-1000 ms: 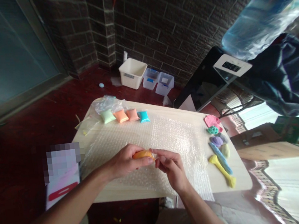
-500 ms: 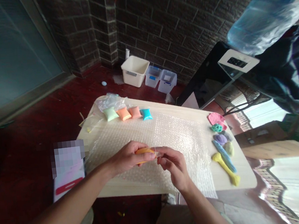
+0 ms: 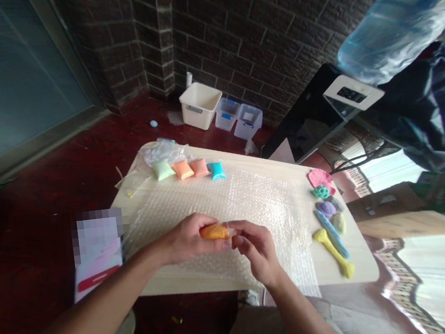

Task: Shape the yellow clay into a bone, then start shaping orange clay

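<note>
Between my hands, above the bubble wrap [image 3: 266, 199], is a small clear packet of orange modelling clay [image 3: 214, 232]. My left hand [image 3: 192, 237] grips its left side, thumb below and fingers above and behind. The fingers of my right hand [image 3: 257, 243] pinch the packet's clear right end. Under the bubble wrap stands a pale wooden table [image 3: 204, 284]. Beyond my hands lie a light green packet [image 3: 164, 169], an orange packet [image 3: 183, 169], a salmon packet [image 3: 200, 167] and a turquoise packet [image 3: 217, 170] in a row.
Shaped clay pieces line the table's right side, among them a yellow bone shape [image 3: 334, 253], a blue strip [image 3: 332, 233] and a pink piece [image 3: 320, 178]. Crumpled clear plastic [image 3: 164, 151] lies at the far left corner. A white basket [image 3: 201, 108] and clear bins [image 3: 248, 121] stand on the floor.
The orange packet has turned in my left hand, so more of its face shows, and the left thumb sits lower. My right fingers stay at its end.
</note>
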The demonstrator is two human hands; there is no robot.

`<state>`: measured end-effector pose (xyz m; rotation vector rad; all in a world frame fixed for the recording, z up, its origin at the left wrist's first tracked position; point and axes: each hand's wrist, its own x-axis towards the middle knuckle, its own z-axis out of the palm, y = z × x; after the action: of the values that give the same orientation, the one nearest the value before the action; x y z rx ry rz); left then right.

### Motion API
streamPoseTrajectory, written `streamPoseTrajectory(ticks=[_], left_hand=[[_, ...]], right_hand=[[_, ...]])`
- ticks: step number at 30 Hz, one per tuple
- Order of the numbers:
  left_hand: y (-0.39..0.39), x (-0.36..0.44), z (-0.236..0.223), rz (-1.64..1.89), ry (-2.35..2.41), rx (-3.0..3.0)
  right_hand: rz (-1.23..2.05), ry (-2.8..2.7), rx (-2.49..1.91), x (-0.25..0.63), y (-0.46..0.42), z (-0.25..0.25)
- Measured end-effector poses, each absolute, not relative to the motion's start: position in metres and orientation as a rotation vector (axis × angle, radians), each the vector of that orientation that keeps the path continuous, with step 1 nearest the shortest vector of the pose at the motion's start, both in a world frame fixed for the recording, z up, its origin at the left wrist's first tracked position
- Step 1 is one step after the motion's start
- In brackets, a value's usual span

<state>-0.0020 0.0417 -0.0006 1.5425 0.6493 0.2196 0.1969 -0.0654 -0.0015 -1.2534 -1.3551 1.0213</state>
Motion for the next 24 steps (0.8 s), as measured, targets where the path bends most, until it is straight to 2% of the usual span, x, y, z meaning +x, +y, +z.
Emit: streamPoseTrajectory(ticks=[8, 17, 24], left_hand=[[0.038, -0.001, -0.008, 0.409, 0.662, 1.840], [0.029, 0.005, -0.002, 0.425, 0.585, 1.892], [0.032, 0.005, -0.001, 0.392, 0.637, 1.858]], right_hand=[[1.046, -1.108, -1.304, 0.191, -0.057, -0.003], [1.433, -0.813, -1.170, 0.193, -0.052, -0.002], [1.393, -0.753, -1.175, 0.189, -0.050, -0.007]])
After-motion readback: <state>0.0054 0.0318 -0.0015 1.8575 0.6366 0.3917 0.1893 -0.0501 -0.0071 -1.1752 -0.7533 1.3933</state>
